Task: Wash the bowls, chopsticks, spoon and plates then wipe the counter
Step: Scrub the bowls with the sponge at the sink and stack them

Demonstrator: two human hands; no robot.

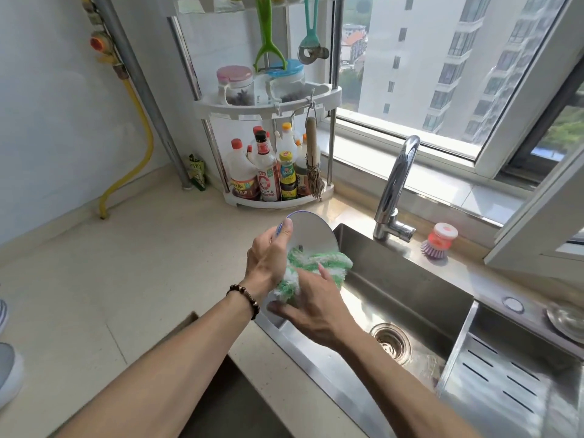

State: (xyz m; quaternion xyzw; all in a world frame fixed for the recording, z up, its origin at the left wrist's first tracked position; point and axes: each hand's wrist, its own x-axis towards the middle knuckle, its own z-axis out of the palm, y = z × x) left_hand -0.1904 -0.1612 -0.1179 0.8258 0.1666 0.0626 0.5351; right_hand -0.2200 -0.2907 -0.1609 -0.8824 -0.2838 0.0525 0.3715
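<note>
Head view: left hand [268,257] grips round white blue-rimmed plate [311,230]; right hand [316,308] presses green-white cloth [319,263].
Washing appears under way over steel sink [410,279]; counter wipe seemingly remains.

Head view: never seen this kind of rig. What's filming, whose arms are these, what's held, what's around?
No machine here: one wide-angle camera on a person's head looks down at their own bare arms. The left hand, with a dark bead bracelet on its wrist, grips a round white plate with a blue rim on edge above the stainless steel sink. The right hand presses a green-and-white fluffy cloth against the plate. Nearby are a chrome tap, a pink-and-purple dish brush and a white corner rack of sauce bottles on the beige counter.
</note>
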